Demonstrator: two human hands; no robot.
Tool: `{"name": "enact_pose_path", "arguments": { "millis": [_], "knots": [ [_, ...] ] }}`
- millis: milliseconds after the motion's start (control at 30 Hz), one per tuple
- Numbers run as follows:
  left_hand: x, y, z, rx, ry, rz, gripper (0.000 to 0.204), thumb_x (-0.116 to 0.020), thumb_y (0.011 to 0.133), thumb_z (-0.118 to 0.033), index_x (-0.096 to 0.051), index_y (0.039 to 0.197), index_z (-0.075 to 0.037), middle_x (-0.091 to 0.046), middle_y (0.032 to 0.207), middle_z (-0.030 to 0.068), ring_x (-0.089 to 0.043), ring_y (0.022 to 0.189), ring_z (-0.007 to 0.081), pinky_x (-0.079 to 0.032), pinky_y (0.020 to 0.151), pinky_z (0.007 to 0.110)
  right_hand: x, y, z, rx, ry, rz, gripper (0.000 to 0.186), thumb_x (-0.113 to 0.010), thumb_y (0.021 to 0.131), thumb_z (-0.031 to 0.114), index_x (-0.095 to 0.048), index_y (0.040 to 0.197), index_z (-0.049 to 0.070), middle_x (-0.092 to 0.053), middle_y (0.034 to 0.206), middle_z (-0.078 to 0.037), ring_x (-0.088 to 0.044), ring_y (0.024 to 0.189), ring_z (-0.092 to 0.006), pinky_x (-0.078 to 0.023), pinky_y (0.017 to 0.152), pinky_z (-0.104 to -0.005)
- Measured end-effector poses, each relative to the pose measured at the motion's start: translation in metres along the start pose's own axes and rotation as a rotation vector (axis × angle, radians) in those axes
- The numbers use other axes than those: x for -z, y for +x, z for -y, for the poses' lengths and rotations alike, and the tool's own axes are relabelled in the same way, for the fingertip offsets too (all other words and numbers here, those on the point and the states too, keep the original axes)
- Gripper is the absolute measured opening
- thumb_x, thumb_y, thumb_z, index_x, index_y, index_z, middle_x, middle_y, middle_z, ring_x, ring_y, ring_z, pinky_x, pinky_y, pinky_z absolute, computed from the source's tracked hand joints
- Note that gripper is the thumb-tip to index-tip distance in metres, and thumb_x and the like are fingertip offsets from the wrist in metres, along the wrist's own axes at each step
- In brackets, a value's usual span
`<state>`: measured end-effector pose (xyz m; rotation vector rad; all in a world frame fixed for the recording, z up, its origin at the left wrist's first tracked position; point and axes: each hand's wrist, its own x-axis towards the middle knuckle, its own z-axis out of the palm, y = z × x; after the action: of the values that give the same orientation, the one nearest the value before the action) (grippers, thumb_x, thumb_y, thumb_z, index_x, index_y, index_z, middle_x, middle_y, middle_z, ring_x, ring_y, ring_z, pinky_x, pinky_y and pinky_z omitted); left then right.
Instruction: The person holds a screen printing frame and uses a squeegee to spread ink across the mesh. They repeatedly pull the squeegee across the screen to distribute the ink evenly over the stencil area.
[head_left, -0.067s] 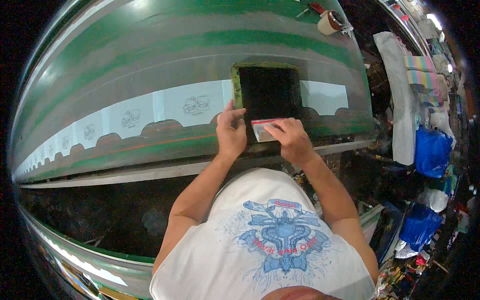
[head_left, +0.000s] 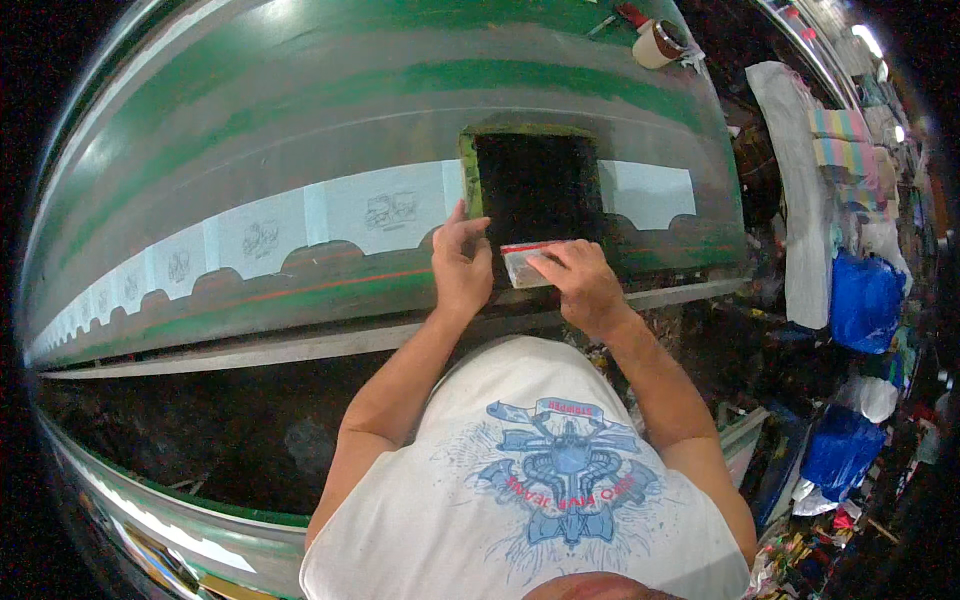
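Observation:
A square frame with a black screen (head_left: 535,185) and a greenish border lies on the long green and grey table (head_left: 330,120). My left hand (head_left: 462,260) grips the frame's lower left corner, one finger along its side. My right hand (head_left: 585,285) pinches a flat pale squeegee (head_left: 522,262) with a red top edge, held at the screen's near end. Pale blue pieces with scalloped edges (head_left: 260,240) lie in a row on either side of the frame, several bearing faint line drawings.
A cup (head_left: 655,48) and a red-handled tool (head_left: 630,15) sit at the table's far right. Beyond that edge are a long white roll (head_left: 795,200), striped cloths (head_left: 840,155) and blue plastic bags (head_left: 860,300). A pale rail (head_left: 330,345) runs along the near edge; another green table (head_left: 200,520) is lower left.
My right hand and the squeegee have shifted very slightly downward, toward the near edge. My left hand stays in place.

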<state>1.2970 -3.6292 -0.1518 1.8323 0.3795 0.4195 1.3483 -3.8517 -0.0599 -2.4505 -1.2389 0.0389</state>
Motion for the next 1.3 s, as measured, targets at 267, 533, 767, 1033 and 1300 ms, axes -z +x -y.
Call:
{"name": "enact_pose_path", "arguments": {
  "millis": [267, 533, 767, 1033, 1300],
  "knots": [
    [-0.003, -0.006, -0.012, -0.031, 0.159, -0.003, 0.048, -0.076, 0.073, 0.009, -0.081, 0.115, -0.012, -0.059, 0.165, 0.0203, -0.058, 0.138, 0.0380, -0.048, 0.117, 0.046, 0.018, -0.028, -0.017, -0.086, 0.321, -0.088, 0.046, -0.084, 0.088, 0.010, -0.077, 0.133, 0.007, -0.071, 0.138, -0.017, -0.063, 0.135, -0.0397, -0.050, 0.116, -0.0517],
    [-0.041, -0.003, -0.047, -0.185, 0.124, -0.041, 0.041, -0.070, 0.070, 0.013, -0.082, 0.102, -0.010, -0.059, 0.166, 0.0217, -0.058, 0.142, 0.0381, -0.045, 0.122, 0.049, 0.005, -0.106, -0.087, -0.458, 0.569, -0.333, 0.039, -0.077, 0.096, 0.007, -0.075, 0.134, 0.005, -0.071, 0.143, -0.019, -0.066, 0.135, -0.0383, -0.049, 0.118, -0.0482],
    [-0.163, -0.015, -0.050, -0.284, 0.092, -0.035, 0.042, -0.070, 0.072, 0.013, -0.081, 0.105, -0.010, -0.058, 0.166, 0.0257, -0.059, 0.140, 0.0398, -0.046, 0.118, 0.047, 0.032, -0.167, -0.165, -0.474, 0.488, -0.419, 0.038, -0.078, 0.096, 0.010, -0.075, 0.134, 0.005, -0.072, 0.142, -0.018, -0.066, 0.135, -0.0379, -0.048, 0.120, -0.0482],
    [-0.246, -0.033, -0.061, -0.119, 0.007, -0.056, 0.036, -0.072, 0.074, 0.015, -0.080, 0.101, -0.009, -0.057, 0.168, 0.0223, -0.060, 0.138, 0.0341, -0.051, 0.112, 0.041, 0.066, -0.196, -0.215, -0.241, 0.230, -0.355, 0.040, -0.080, 0.095, 0.012, -0.075, 0.134, 0.007, -0.071, 0.141, -0.017, -0.063, 0.137, -0.0411, -0.047, 0.119, -0.0542],
    [-0.255, -0.034, -0.053, 0.006, -0.022, -0.055, 0.035, -0.072, 0.074, 0.015, -0.080, 0.098, -0.009, -0.057, 0.168, 0.0214, -0.057, 0.145, 0.0349, -0.049, 0.115, 0.042, 0.089, -0.157, -0.219, 0.108, 0.102, -0.105, 0.041, -0.076, 0.093, 0.013, -0.073, 0.134, 0.004, -0.071, 0.134, -0.015, -0.066, 0.129, -0.0390, -0.053, 0.108, -0.0522]
  ]
}}
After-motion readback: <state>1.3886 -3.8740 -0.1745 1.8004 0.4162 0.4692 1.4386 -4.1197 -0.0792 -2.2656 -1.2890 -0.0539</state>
